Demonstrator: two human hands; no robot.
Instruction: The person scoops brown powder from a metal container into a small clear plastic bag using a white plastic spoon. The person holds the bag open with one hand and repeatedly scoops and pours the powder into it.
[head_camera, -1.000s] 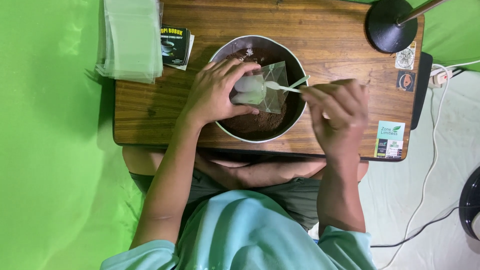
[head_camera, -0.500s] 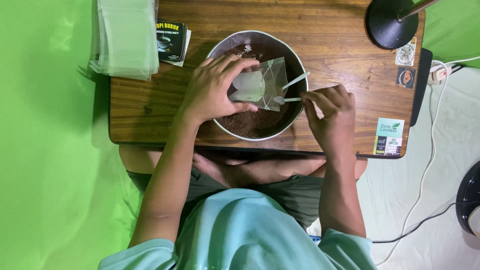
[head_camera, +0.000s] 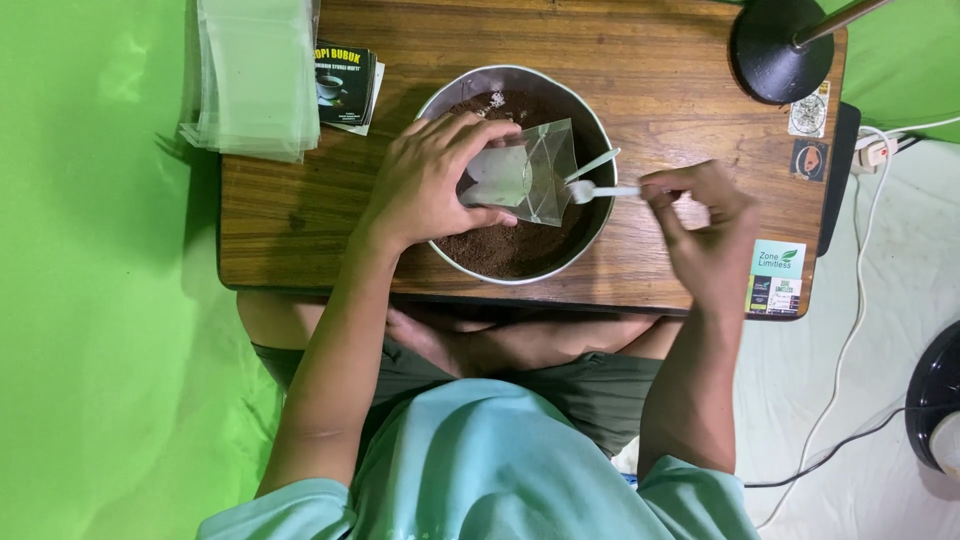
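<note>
A metal bowl (head_camera: 440, 98) of dark brown powder (head_camera: 510, 248) sits on a small wooden table (head_camera: 660, 70). My left hand (head_camera: 430, 180) holds a small clear plastic pouch (head_camera: 535, 170) over the bowl, its mouth turned to the right. My right hand (head_camera: 705, 225) grips the handle of a white plastic spoon (head_camera: 600, 190) whose bowl is at the pouch's mouth. A second white utensil (head_camera: 595, 163) leans on the bowl's rim just above it.
A stack of clear pouches (head_camera: 250, 75) and a pile of dark printed labels (head_camera: 345, 85) lie at the table's far left. A black lamp base (head_camera: 780, 50) stands at the far right corner. Stickers (head_camera: 775, 280) mark the right edge. White cables (head_camera: 860, 300) run over the floor.
My right hand has drawn back to the right and lifted the spoon out of the powder up to the pouch's mouth. My left hand keeps the pouch over the bowl.
</note>
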